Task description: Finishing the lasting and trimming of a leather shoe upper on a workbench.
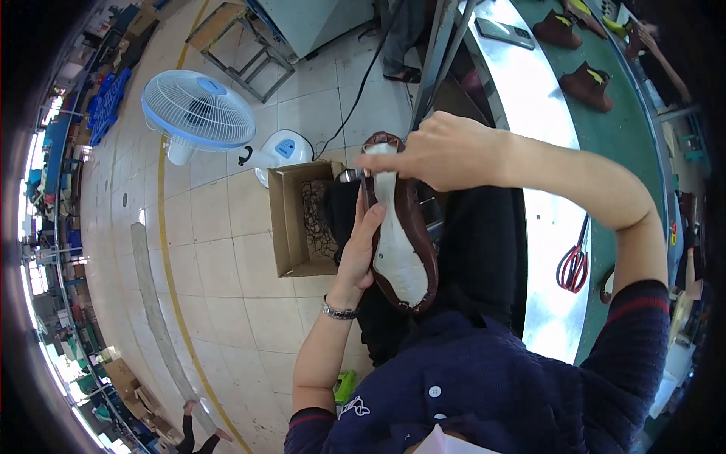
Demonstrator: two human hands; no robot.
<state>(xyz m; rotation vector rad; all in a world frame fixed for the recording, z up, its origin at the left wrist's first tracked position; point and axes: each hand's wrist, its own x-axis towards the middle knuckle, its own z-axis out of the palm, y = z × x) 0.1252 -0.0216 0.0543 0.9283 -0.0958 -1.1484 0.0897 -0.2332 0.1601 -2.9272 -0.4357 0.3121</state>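
Note:
A brown leather shoe (408, 219) lies bottom up over my lap, its pale inner sole (397, 257) facing me and the leather edge turned in around it. My left hand (361, 250) grips its left side, the thumb lying on the pale sole. Across the far end of the shoe reaches my right hand (435, 155), index finger stretched over the sole and the other fingers curled in. Whatever those curled fingers may hold is hidden. A shiny metal part (350, 175) shows just left of the shoe's far end.
On my right runs a metal bench top (541, 151) with red-handled scissors (575, 265) and a phone (505, 32). Beyond it, brown shoe uppers (587, 85) rest on a green belt (597, 136). Left stand a cardboard box (291, 227) and a fan (200, 110). A stool (242, 49) stands farther off.

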